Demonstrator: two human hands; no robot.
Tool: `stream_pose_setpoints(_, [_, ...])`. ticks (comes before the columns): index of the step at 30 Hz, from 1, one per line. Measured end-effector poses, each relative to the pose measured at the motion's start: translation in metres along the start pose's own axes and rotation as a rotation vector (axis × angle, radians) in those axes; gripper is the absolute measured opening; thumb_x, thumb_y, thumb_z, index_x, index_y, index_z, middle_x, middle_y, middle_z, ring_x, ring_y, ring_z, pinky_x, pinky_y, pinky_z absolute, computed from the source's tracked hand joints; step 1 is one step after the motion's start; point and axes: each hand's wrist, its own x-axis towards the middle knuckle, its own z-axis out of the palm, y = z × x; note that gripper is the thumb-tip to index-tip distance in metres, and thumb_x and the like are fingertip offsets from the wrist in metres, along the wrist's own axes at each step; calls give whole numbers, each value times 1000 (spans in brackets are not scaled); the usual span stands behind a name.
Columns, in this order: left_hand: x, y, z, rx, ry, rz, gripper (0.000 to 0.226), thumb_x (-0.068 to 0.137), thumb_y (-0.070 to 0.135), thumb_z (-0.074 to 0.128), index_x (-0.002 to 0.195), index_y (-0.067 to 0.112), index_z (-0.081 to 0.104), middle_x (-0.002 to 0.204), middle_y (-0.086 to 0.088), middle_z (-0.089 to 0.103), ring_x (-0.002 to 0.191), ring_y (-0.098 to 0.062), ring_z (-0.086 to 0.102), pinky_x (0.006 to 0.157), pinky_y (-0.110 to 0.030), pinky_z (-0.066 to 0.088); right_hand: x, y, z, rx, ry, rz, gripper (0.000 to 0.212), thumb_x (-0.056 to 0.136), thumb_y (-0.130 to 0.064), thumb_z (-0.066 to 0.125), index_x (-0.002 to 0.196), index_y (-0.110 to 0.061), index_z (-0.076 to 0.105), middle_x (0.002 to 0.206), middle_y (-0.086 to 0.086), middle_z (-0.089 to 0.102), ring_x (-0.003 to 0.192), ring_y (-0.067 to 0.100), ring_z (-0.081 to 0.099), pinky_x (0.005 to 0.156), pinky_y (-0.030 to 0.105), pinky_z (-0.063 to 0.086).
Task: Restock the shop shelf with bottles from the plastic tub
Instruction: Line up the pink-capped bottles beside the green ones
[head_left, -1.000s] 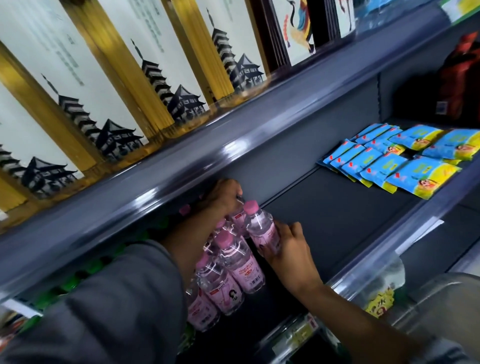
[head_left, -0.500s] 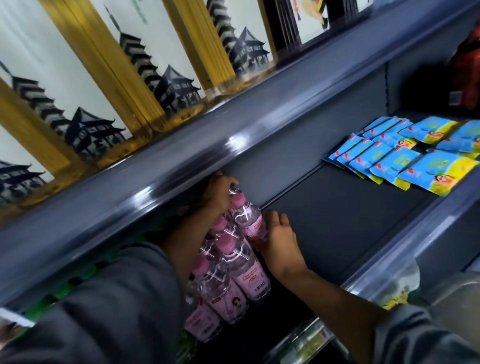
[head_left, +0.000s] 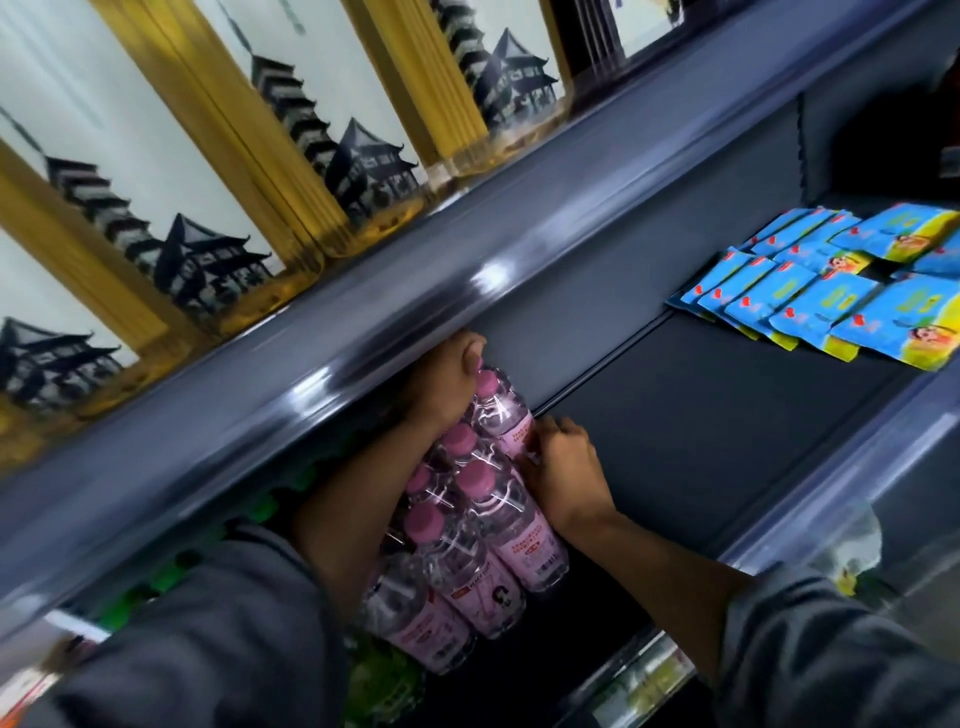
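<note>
Two bare hands reach into a dark grey shop shelf (head_left: 717, 447), under the glossy front lip of the shelf above. Both arms wear dark grey sleeves pushed back from the forearms.

The left hand (head_left: 441, 384) is deep in the shelf, partly hidden by that lip. Its fingers (head_left: 470, 349) curl over the pink cap and neck of the rearmost bottle (head_left: 506, 415), gripping it from above. This bottle is clear plastic with a pink label and stands at the back end of the row.

The right hand (head_left: 569, 480) sits just to the right of the same bottle. Its fingers (head_left: 545, 434) are bent and press against the bottle's pink label from the side, thumb side toward the bottle, so the bottle is held between the two hands. How tightly the right fingers wrap round it cannot be told, since their tips are hidden against the label.

Directly in front of the fingers, toward the camera, stands a tight cluster of matching pink-capped bottles (head_left: 467, 540), touching one another in rows that run to the shelf's front edge. The left forearm lies along the left side of this cluster. Farther left, in shadow behind that arm, green bottle caps (head_left: 262, 506) show.

To the right of the right hand the shelf floor is bare dark metal. Well apart from the fingers, at the far right, overlapping blue and yellow snack packets (head_left: 831, 301) lie flat.

On the shelf above stand white boxes (head_left: 156, 171) printed with dark pagoda roofs and edged in gold.

The plastic tub is not in view.
</note>
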Motion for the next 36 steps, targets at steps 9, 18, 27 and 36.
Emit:
stream_pose_setpoints(9, [-17, 25, -7, 42, 19, 53, 26, 98, 8, 49, 112, 6, 71, 115, -13, 63, 103, -27, 62, 93, -28, 43, -20, 10, -34, -32, -20, -37, 22, 86, -22, 65, 108, -19, 65, 109, 6, 60, 106, 30, 58, 87, 35, 52])
stream_pose_setpoints(18, [-60, 79, 8, 99, -1, 136, 36, 92, 35, 44, 112, 23, 70, 111, -2, 65, 104, -27, 60, 90, -40, 51, -49, 19, -103, -231, 56, 6, 34, 85, -27, 65, 117, -14, 60, 116, 7, 59, 109, 31, 59, 87, 37, 50])
stream_pose_setpoints(27, [-75, 122, -11, 279, 99, 287, 25, 92, 28, 51, 108, 25, 70, 104, 2, 67, 97, -24, 61, 84, -37, 52, -76, 5, -158, -267, 124, 44, 50, 88, -31, 62, 133, -14, 52, 128, 8, 60, 117, 30, 58, 89, 37, 52])
stream_pose_setpoints(36, [-136, 176, 29, 157, 8, 333, 34, 87, 36, 51, 118, 29, 65, 113, 7, 65, 107, -20, 59, 92, -38, 50, -126, 13, -199, -390, 136, 52, 50, 91, -33, 60, 137, -17, 49, 132, 5, 58, 124, 28, 53, 92, 36, 47])
